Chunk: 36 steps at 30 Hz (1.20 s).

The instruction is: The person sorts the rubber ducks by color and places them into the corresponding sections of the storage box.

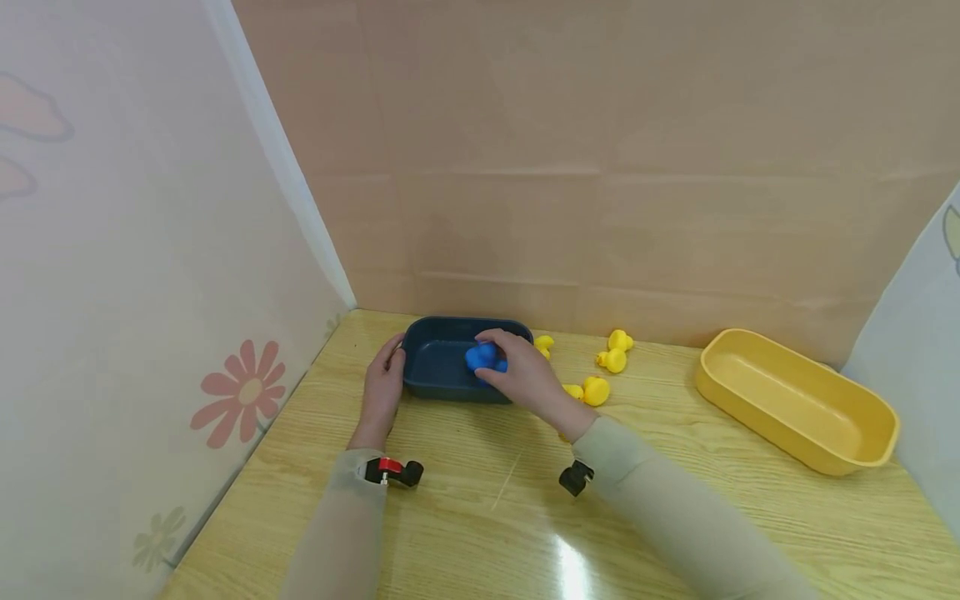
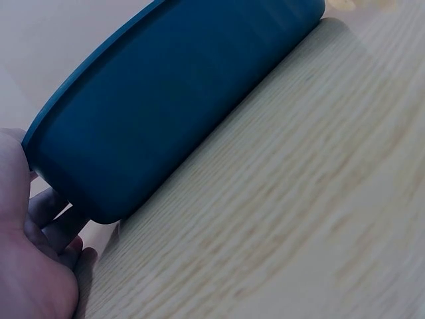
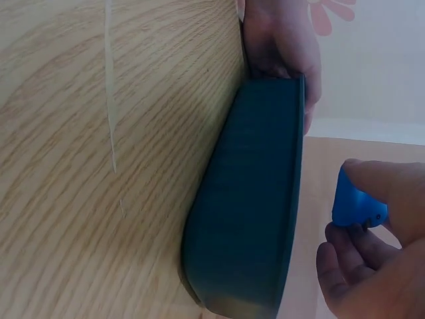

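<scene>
Pinching blue toy (image 1: 480, 357) in right hand (image 1: 528, 377), gripping dark tray (image 1: 442, 388) with left hand (image 1: 383, 383), on kinda-shiny table (image 1: 465, 508) by creased backdrop (image 1: 525, 208).

Head view: right grip (image 1: 528, 375) covers part of dark tray (image 1: 442, 391) and of blue toy (image 1: 478, 357); yellow duck (image 1: 544, 342) partly hidden behind it. Sleeves (image 1: 337, 533) cut by bottom edge. Left wrist view: tray cut by top edge, left grip (image 2: 30, 266) by left edge; yellow shapes (image 2: 342, 4) blurred. Right wrist view: tray's inside hidden, right grip cut by right edge.
</scene>
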Tool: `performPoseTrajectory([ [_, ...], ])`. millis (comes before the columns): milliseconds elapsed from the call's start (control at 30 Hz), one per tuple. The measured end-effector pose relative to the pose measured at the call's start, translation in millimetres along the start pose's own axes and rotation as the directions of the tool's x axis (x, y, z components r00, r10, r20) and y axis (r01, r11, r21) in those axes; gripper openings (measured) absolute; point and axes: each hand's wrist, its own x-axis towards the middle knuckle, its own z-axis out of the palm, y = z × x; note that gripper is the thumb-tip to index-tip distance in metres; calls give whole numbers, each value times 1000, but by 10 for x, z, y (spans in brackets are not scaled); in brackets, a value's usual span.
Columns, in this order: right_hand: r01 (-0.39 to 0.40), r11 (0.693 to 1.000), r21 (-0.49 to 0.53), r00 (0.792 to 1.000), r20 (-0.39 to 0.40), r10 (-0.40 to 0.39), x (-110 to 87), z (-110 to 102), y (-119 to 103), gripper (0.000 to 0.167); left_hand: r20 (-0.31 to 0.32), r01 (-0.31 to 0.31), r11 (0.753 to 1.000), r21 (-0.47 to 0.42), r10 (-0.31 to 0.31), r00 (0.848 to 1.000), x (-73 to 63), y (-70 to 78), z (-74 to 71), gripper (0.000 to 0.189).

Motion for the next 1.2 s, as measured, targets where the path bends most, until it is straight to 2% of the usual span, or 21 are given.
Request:
performPoseTrajectory([
  [433,-70,998,-3,997,43,70,152,242,83,50,2,4,1000,-6,-4,1000,-11,14,20,45],
  [667,-74,997,-6,996,53,74,187,352,75,49,-1,5,1000,2,-5,1000,-18,8,-1,46],
  [1000,-136,991,-19,989,48,137,213,392,111,49,-4,-4,1000,11,4,1000,6,9,3,44],
  [1200,-142,989,-52,988,51,145,229,414,128,47,-14,0,1000,14,0,1000,1,23,4,43],
])
